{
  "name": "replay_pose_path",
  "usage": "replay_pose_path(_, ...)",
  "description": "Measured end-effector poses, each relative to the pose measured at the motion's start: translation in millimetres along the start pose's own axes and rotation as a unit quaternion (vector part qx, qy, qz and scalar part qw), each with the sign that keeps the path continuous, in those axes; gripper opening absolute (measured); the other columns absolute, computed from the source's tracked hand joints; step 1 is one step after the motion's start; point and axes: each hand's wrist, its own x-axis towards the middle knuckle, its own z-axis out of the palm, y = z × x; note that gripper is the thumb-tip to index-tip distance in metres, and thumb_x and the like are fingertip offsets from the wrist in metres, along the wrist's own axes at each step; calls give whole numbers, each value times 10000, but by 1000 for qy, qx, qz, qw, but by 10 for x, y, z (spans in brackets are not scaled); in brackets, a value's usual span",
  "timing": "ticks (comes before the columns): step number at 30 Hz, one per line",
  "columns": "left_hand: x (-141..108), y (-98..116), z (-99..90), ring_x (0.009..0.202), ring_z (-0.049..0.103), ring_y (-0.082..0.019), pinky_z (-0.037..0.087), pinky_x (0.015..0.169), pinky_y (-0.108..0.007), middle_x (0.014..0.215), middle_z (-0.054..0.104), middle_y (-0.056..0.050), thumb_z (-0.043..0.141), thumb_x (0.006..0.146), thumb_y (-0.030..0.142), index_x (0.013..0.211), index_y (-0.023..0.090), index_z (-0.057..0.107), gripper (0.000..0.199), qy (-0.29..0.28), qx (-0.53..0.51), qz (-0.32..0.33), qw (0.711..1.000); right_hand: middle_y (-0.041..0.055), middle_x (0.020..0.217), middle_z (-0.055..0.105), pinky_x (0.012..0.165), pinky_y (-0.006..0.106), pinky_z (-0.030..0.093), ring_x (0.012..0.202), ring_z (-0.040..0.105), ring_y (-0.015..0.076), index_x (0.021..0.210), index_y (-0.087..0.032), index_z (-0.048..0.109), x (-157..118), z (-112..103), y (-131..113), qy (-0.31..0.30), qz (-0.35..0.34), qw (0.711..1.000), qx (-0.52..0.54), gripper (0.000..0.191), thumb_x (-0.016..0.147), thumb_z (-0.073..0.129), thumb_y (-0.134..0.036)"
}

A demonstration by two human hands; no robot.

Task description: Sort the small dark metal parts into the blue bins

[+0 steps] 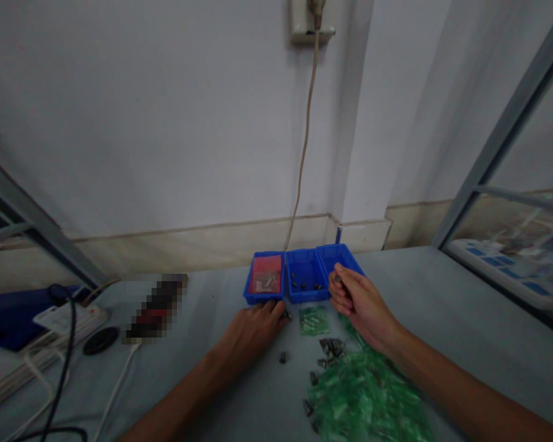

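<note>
My left hand (pixel 260 322) rests low on the table in front of the left blue bin, its fingers closed around a small dark metal part (pixel 286 314). Raised at the front of the right blue bin (pixel 343 253), my right hand (pixel 354 301) pinches another small metal part, mostly hidden by the fingers. Between the hands lies a flat green plastic bag (pixel 313 321) with several slim metal pieces in it. Nearer to me are a loose cluster of dark metal parts (pixel 332 348), a single part (pixel 282 357) and a large heap of green bags (pixel 368 399).
The left blue bin (pixel 247 288) holds a red sheet and a clear bag of metal pieces. A few parts lie in the middle blue bin (pixel 304 267). Cables, a power strip (pixel 23 374) and a black round object (pixel 101 341) are at left. A wall stands behind.
</note>
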Motion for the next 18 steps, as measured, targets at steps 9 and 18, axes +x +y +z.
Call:
replay_pose_path(9,-3,-6,13,891,685,-233,551,670,-316,1057,668,-83,402,1047,336,1160,215,538,214,-4,-12,-5,1000,-26,733,522,395,179,278,500,371,71,856,-213,603,-32,11,-10,-9,-34,998,-47,298,872,696,-496)
replay_pose_path(18,2,-7,7,927,682,-242,566,683,-328,1071,668,-82,411,1045,328,1162,214,536,206,-11,-11,-3,1000,9,872,632,420,206,374,590,482,115,935,-242,624,1,-43,55,-20,-97,980,-173,233,827,763,-394)
